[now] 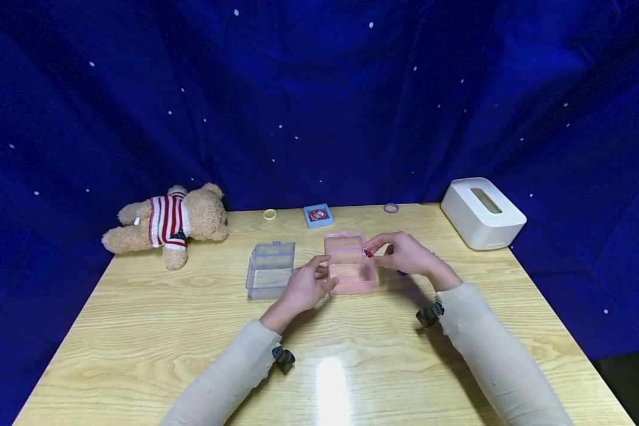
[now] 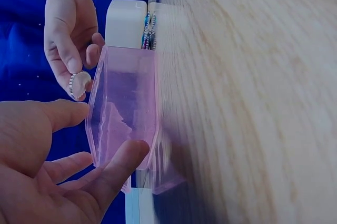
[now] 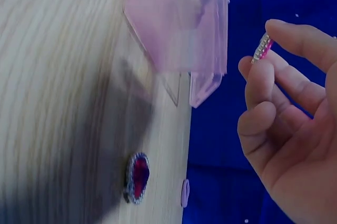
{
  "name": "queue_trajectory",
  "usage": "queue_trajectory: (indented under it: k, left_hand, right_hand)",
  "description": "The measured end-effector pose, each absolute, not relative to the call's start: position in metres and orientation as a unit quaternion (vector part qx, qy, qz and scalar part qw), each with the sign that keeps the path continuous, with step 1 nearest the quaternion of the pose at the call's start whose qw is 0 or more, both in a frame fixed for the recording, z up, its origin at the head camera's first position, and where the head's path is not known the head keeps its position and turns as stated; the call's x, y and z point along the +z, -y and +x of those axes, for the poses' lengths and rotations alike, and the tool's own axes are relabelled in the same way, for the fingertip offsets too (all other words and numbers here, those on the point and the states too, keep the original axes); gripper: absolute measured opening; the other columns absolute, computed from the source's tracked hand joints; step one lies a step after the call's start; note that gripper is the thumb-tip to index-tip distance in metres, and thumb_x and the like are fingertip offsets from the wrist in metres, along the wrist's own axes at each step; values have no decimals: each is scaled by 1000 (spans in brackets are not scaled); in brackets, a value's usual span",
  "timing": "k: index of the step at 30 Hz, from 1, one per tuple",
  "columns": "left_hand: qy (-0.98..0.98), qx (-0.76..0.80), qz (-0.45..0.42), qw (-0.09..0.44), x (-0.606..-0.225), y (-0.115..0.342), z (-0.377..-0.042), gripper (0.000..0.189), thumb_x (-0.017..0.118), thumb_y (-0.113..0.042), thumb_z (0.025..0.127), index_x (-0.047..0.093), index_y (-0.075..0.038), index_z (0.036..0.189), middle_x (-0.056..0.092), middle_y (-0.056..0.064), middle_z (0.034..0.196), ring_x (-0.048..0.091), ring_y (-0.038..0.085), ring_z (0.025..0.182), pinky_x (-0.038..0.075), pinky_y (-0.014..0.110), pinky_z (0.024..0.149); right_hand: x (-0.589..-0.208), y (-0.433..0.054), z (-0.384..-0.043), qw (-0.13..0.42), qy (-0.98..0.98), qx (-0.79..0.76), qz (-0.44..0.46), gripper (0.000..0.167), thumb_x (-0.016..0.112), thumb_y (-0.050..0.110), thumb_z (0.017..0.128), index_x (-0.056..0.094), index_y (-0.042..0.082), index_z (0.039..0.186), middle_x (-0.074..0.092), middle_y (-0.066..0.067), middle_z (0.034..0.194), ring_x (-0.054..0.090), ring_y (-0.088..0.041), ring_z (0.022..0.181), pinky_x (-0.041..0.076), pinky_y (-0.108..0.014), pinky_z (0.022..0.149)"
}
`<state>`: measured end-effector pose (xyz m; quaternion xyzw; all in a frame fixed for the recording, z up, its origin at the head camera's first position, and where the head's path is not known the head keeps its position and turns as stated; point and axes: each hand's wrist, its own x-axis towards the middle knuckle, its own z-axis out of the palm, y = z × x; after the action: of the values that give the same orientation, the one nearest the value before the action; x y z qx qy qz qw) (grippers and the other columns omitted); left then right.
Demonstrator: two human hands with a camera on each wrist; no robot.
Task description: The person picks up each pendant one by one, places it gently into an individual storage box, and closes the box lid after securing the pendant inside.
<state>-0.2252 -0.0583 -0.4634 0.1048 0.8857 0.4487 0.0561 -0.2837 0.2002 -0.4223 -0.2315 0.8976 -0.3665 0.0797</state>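
A clear pink box (image 1: 351, 287) with its lid raised stands on the table. My left hand (image 1: 305, 287) is at its left end, thumb (image 2: 124, 163) against the front and the index fingertip at the upper edge. Between thumb and fingers, my right hand (image 1: 402, 253) pinches a small red-pink gem ornament (image 3: 261, 48) with a beaded silver rim. It is held up over the right side of the box. Below that hand, another gem ornament (image 3: 139, 179), oval and silver-rimmed, lies on the table.
Left of the pink box stands a clear bluish box (image 1: 268, 293), lid up. Along the back are a yellow ring (image 1: 269, 215), a blue square tray (image 1: 318, 223) and a purple ring (image 1: 391, 208). A teddy bear (image 1: 170, 219) lies left; a white tissue box (image 1: 481, 216) stands right.
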Motion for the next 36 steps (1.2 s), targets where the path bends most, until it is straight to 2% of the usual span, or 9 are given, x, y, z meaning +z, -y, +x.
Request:
queue_trajectory:
  k: [10,17,23,29,36]
  left_hand:
    - [-884,454,101,51,-464,58,-226,58,71,-26,93,49,-14,145,69,15,125,67,32,116,54,44,102]
    - [-886,450,99,53,-464,58,-226,59,71,-27,93,49,-15,145,69,15,126,67,31,117,54,44,101]
    - [-884,454,100,55,-463,58,-226,59,72,-28,92,49,-14,146,68,15,127,67,32,116,55,43,99]
    - [-884,452,108,47,-461,58,-226,60,72,-27,92,49,-11,145,68,16,126,69,34,113,56,44,97]
    - [-890,440,117,33,-462,58,-225,60,73,-26,91,50,-8,144,70,16,124,68,35,113,55,45,99]
  right_hand:
    - [-431,-181,-284,120,-892,-348,-263,27,74,6,84,73,12,110,74,-6,104,49,-10,59,40,-22,50]
    - [-439,-174,-288,110,-898,-315,-288,21,75,8,83,75,15,103,75,-1,102,56,-20,81,44,-25,69]
    - [-443,-169,-287,104,-907,-278,-299,18,79,15,80,76,17,98,74,3,97,58,-13,72,47,-28,72]
    - [-449,-165,-289,75,-919,-231,-311,19,82,24,80,77,18,97,77,4,95,67,-13,82,54,-32,80]
    - [-451,-162,-289,64,-924,-216,-308,21,85,25,78,78,18,97,75,7,87,60,-8,75,52,-30,74]
